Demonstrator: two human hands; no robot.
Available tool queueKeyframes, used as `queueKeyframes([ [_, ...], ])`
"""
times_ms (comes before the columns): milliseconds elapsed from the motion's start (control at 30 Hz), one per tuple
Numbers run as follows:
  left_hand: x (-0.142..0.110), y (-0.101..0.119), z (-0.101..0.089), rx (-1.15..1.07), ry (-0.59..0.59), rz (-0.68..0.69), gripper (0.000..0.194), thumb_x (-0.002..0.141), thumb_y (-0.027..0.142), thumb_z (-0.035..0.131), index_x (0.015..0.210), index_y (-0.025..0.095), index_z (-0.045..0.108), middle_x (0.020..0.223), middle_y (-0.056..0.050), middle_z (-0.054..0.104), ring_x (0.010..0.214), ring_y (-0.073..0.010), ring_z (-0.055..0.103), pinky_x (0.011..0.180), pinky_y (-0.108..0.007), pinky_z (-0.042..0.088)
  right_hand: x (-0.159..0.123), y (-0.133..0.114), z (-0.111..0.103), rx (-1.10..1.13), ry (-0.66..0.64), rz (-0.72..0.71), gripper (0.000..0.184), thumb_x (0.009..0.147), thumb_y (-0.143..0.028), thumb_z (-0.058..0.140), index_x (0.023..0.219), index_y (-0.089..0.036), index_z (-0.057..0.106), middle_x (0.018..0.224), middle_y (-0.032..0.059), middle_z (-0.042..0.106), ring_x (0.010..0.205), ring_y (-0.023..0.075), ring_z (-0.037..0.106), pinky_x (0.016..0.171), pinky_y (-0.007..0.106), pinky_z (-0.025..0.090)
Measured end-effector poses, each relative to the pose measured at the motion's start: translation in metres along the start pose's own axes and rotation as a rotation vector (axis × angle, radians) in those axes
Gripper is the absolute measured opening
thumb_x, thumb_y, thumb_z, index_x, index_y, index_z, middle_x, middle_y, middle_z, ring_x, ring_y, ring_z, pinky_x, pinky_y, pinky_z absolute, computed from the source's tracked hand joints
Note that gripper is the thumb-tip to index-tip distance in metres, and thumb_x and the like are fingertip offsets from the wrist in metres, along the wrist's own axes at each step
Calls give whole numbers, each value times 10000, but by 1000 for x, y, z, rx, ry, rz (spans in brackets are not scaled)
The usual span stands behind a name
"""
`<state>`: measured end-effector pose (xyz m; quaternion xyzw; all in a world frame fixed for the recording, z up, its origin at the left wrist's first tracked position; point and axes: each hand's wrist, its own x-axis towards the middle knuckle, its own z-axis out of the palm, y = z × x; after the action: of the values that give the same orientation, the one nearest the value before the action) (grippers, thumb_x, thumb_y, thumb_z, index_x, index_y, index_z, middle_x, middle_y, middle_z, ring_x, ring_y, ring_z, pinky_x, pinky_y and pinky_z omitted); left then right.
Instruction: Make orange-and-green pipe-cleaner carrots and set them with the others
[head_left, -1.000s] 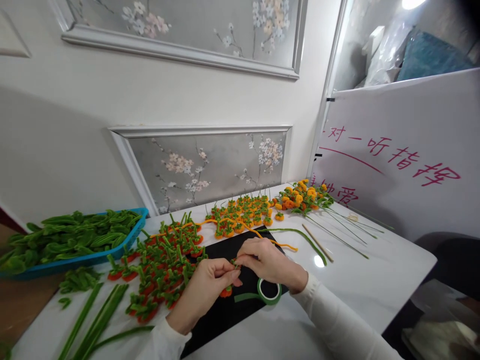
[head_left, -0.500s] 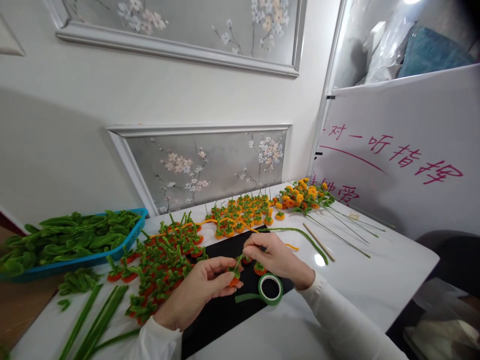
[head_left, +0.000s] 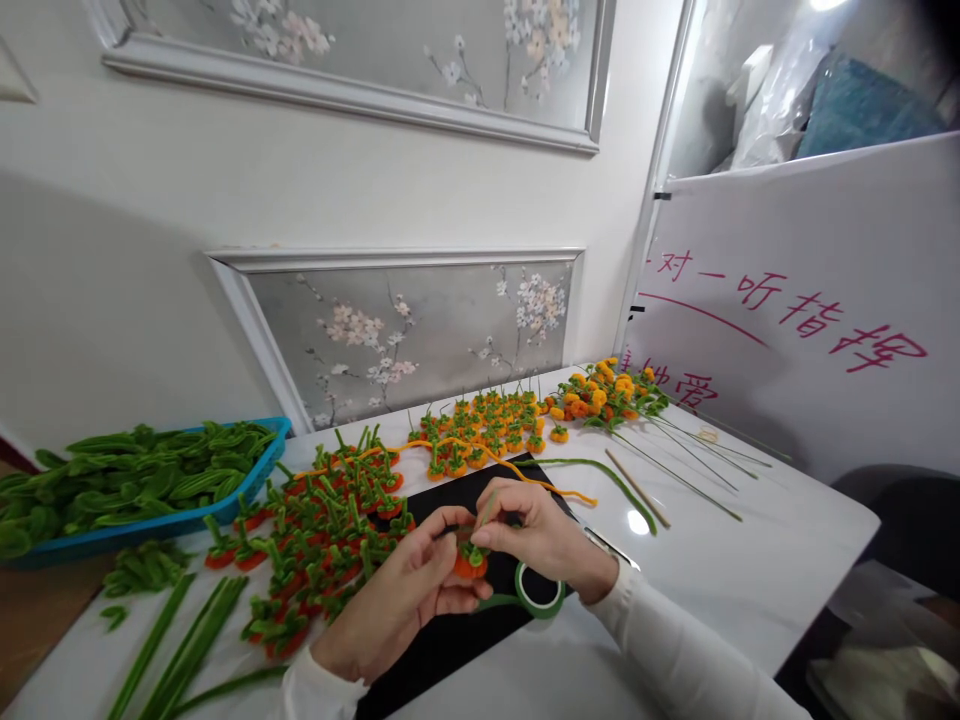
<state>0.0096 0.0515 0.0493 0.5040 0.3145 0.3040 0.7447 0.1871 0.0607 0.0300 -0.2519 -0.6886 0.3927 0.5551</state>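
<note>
Leaves (head_left: 157,475), green and fuzzy, filled a blue basket (head_left: 283,432) well to the left of the black mat (head_left: 450,650). Nearer the mat, though still left of it, were a small heap of green pieces (head_left: 146,568) and several long green strips (head_left: 196,650). Just beside the mat's left edge, a dense group of orange-red pieces (head_left: 330,545) stood on the white table (head_left: 720,540), most with green tops and upright stems. An orange strand (head_left: 405,447) ran over them and past the far end of the mat.

Over the mat, the left hand (head_left: 401,595) held an orange-red piece with a green top (head_left: 471,565) between its curled fingers. Beyond the mat's far edge stood rows of yellow-orange pieces (head_left: 496,425). The right hand (head_left: 536,525), above the mat's right part, was narrowed to a pinch at the held piece's green top. A roll of green tape (head_left: 540,610) lay at the mat's near right edge.

To the right of the mat, a green strand (head_left: 577,461) curved beside a thin stick (head_left: 636,490). A bunch of yellow and orange flowers (head_left: 611,392) lay beyond the mat to the right, its long thin stems (head_left: 679,472) pointing away from the mat.
</note>
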Motion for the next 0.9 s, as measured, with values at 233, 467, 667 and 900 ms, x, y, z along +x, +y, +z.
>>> queueKeyframes([
  [233,0,-4,7,-8,115,84,223,780,225,706,950,196,564,900,-4,621,778,-121,647,749,-235,535,0,6,3,-27,120,-31,254,754,-360,700,606,-169,619,675,7,564,639,116,527,603,241,435],
  [467,-1,-17,3,-358,108,-12,207,847,225,623,1024,142,556,775,-54,654,576,-67,611,528,-114,489,0,4,-3,83,24,-30,204,746,-378,712,686,-184,697,728,22,598,689,124,559,649,248,464],
  [667,-3,-6,12,-119,44,66,330,831,466,585,1052,222,557,1003,-44,592,844,-172,634,694,-286,564,-2,0,3,-18,90,-70,232,772,-352,684,634,-172,631,723,19,564,678,124,542,630,249,446],
  [900,1,-1,20,177,225,203,267,745,244,732,923,220,535,946,17,564,817,-123,619,730,-222,542,-1,3,5,-94,127,-61,248,762,-353,692,608,-172,620,701,9,550,651,116,530,610,241,442],
])
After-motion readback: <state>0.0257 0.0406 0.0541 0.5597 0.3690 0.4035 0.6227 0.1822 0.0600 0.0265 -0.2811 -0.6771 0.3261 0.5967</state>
